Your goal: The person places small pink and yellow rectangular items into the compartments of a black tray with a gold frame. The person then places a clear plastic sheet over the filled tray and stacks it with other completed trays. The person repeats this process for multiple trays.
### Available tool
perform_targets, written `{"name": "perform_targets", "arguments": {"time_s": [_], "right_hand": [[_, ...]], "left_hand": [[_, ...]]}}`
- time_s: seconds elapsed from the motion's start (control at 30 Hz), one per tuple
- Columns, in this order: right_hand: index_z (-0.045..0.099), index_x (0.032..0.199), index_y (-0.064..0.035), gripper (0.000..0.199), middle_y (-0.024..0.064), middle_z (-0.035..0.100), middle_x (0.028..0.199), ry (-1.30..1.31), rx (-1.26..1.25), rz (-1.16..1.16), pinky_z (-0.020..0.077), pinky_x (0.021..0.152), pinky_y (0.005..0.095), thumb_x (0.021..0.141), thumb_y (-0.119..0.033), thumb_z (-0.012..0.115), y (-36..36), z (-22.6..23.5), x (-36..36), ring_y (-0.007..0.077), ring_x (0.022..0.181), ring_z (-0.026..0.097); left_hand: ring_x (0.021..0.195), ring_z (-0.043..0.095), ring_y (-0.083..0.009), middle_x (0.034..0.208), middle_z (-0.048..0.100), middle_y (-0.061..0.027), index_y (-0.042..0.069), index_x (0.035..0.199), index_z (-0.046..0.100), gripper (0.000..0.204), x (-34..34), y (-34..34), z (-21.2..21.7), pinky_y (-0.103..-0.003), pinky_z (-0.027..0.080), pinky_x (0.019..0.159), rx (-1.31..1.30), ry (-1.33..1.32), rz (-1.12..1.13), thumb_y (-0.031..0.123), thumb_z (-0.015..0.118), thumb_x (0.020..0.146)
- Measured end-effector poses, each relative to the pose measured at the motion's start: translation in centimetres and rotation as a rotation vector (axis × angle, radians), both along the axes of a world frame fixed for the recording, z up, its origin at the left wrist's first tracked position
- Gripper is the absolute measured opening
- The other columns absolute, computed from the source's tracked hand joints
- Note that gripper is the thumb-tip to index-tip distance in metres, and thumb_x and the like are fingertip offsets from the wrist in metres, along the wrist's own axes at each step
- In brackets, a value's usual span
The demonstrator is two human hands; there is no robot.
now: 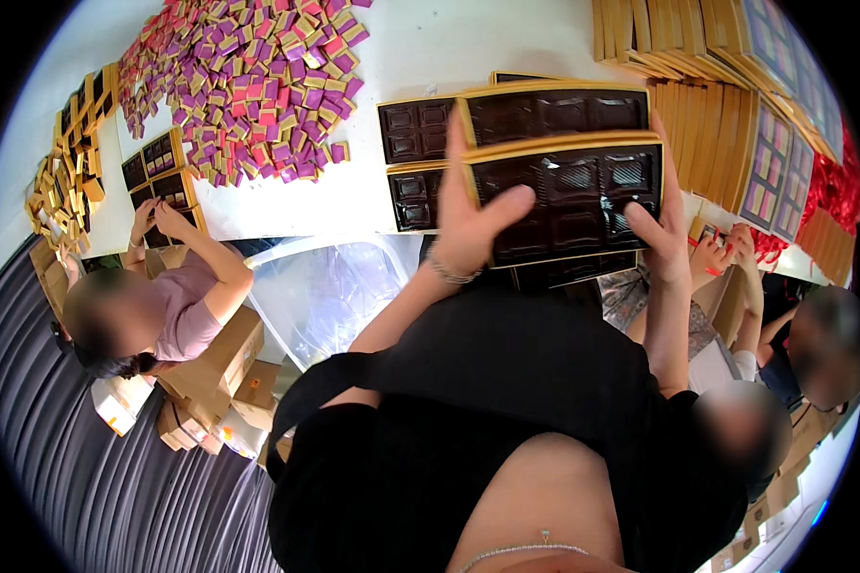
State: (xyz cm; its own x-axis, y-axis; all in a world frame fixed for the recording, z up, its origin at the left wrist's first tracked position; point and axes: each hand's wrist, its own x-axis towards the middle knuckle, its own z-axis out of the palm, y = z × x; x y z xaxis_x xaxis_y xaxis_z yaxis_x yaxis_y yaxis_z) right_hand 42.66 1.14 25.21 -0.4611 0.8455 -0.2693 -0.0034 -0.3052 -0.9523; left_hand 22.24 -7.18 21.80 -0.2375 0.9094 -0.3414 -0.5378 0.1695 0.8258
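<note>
- Bright, even light from overhead fills the view; the white table [392, 57] is nearly washed out along its far edge.
- Soft glare glints on the dark glossy tray [569, 201] and on a clear plastic sheet [325, 286] below the table's near edge.
- Shadows are faint.
- Fisheye bending curves straight edges — strongest at the rim, where black corners frame a round picture.
- Faces are blurred.

The tray [569, 196] in the left hand [473, 224] and right hand [664, 234] is glossy dark-brown moulded plastic with a matt gold card rim. The bench [420, 48] is smooth white and matt. The wrapped squares [248, 81] look like shiny purple, pink and gold foil. The cartons [215, 368] are rough brown cardboard; the bin [325, 286] is clear, glossy plastic.
</note>
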Motion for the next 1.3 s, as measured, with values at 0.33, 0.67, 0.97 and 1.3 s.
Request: {"name": "perform_targets", "arguments": {"time_s": [0.33,0.67,0.97,1.3], "right_hand": [[0.030,0.149,-0.0056,0.078,0.0211,0.040,0.147,-0.771,0.491,0.168,0.0315,0.111,0.0372,0.090,-0.045,0.063,10.7,-7.7,-3.0,0.0295,0.135,0.040],[0.051,0.136,-0.0138,0.059,0.0117,0.047,0.143,-0.392,0.004,-0.020,0.0378,0.105,0.0347,0.084,-0.033,0.073,7.9,-14.5,1.5,0.0251,0.126,0.049],[0.059,0.126,-0.0157,0.040,-0.0016,0.051,0.139,-0.341,-0.022,0.227,0.0406,0.103,0.0291,0.090,-0.030,0.068,10.3,-14.3,3.7,0.0152,0.120,0.053],[0.053,0.134,-0.0173,0.051,0.0030,0.033,0.154,-0.238,0.055,0.194,0.0240,0.115,0.0373,0.092,-0.046,0.058,9.5,-15.1,4.1,0.0220,0.142,0.030]], "left_hand": [[0.105,0.064,-0.0242,0.123,0.061,-0.0157,0.001,0.145,0.036,0.085,-19.0,0.1,-8.8,-0.037,0.054,0.088,-0.273,-0.042,-0.087,0.003,0.077,0.071],[0.098,0.063,-0.0181,0.112,0.064,-0.0094,-0.001,0.129,0.052,0.039,-15.3,-0.5,-10.1,-0.032,0.051,0.086,-0.306,-0.002,-0.050,0.005,0.060,0.091],[0.105,0.061,-0.0197,0.116,0.063,-0.0113,-0.005,0.138,0.043,0.047,-19.5,-8.3,-3.9,-0.033,0.046,0.098,-0.328,0.093,0.016,0.000,0.051,0.093],[0.130,0.039,-0.0203,0.147,0.037,-0.0134,0.002,0.151,0.024,0.067,-8.4,-10.9,-13.2,-0.029,0.029,0.108,-0.203,0.456,0.031,0.007,0.057,0.092]]}}
